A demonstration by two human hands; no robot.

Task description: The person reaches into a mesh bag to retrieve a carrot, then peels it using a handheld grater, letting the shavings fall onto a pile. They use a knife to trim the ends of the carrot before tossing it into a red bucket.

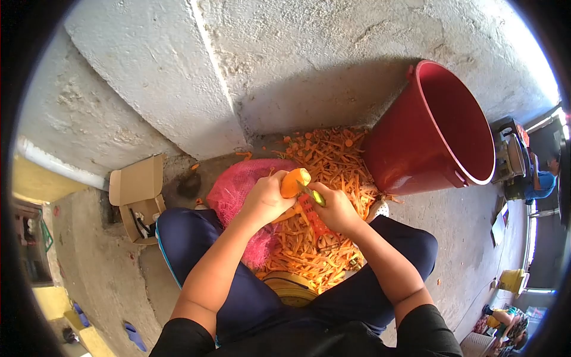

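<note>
My left hand (266,199) is closed around an orange carrot (291,182), its pale cut end pointing right. Close beside it, my right hand (339,212) grips a peeler with a green handle (319,198), its blade end at the carrot. Beneath both hands lies a large heap of orange peelings (309,247). A pink mesh bag (232,187) rests left of the heap, under my left wrist. Something red with holes (315,219) shows below the peeler, partly hidden by my right hand.
A big dark red bucket (395,149) stands at the right by the rough wall (333,47). An open cardboard box (137,181) lies on the left. Blue slippers (135,337) are on the floor, lower left. Another person (511,324) is at the far lower right.
</note>
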